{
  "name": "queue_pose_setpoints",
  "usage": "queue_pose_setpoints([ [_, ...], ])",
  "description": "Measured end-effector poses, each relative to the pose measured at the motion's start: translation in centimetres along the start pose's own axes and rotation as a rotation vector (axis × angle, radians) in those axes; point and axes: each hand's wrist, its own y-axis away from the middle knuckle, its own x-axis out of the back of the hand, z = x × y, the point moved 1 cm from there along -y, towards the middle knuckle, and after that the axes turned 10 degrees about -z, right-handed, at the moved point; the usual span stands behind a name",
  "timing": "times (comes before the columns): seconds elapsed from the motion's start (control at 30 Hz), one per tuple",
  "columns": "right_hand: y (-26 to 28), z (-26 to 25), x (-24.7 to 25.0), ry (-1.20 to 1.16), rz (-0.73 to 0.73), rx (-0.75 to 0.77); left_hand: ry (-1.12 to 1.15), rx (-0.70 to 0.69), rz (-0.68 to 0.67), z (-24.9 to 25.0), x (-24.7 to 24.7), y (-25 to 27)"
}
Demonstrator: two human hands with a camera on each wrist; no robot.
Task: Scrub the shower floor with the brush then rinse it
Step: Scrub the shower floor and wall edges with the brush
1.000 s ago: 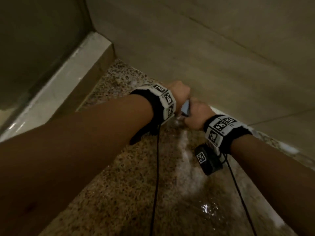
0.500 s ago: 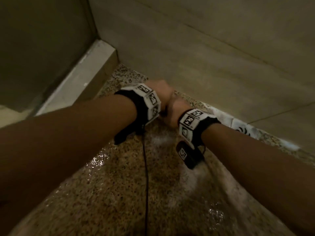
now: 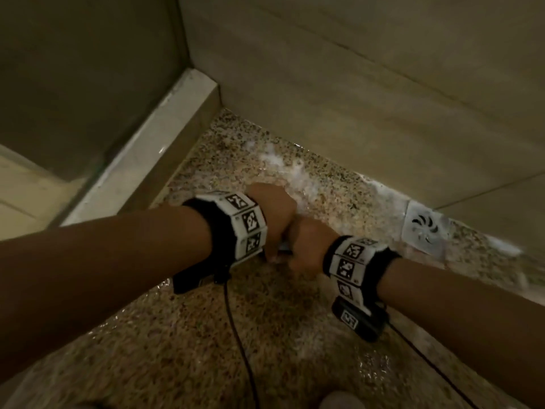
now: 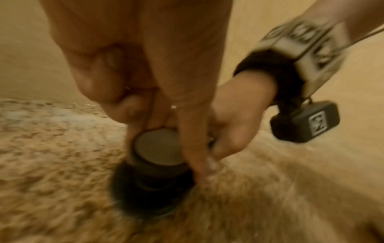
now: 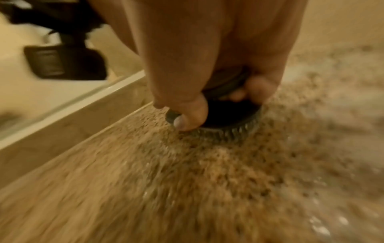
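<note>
A round dark scrub brush (image 4: 153, 185) with a grey-topped knob stands bristles down on the wet speckled granite shower floor (image 3: 182, 358). In the head view both hands hide it. My left hand (image 3: 272, 219) and my right hand (image 3: 306, 246) are pressed together around its knob, fingers curled down its sides. The right wrist view shows the brush (image 5: 232, 121) with its bristles on the floor and my right fingers (image 5: 187, 118) curled over its rim. White suds (image 3: 283, 160) lie along the far wall.
A square white floor drain (image 3: 424, 228) sits to the right by the tiled wall (image 3: 354, 84). A raised pale curb (image 3: 153, 149) borders the floor on the left, with glass above it. Wrist cables trail over the floor towards me.
Both hands have slid the brush towards me, away from the far wall. The view has shifted, and the drain and the sudsy strip behind the hands now show.
</note>
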Motion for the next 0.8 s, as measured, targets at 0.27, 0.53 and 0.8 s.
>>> queue_pose_setpoints([
  [0.27,1.6,-3.1,1.1,0.104,0.06,-0.043,-0.04,0.09,0.063,-0.2,-0.9,0.5],
  [0.53,0.5,-1.7,3.2,-0.011,0.251,-0.034,0.05,0.15,0.184,-0.4,0.4,0.8],
  [0.8,-0.9,-2.0,4.3,-0.067,0.306,-0.155,0.189,0.248,0.192,-1.3,0.5,1.8],
])
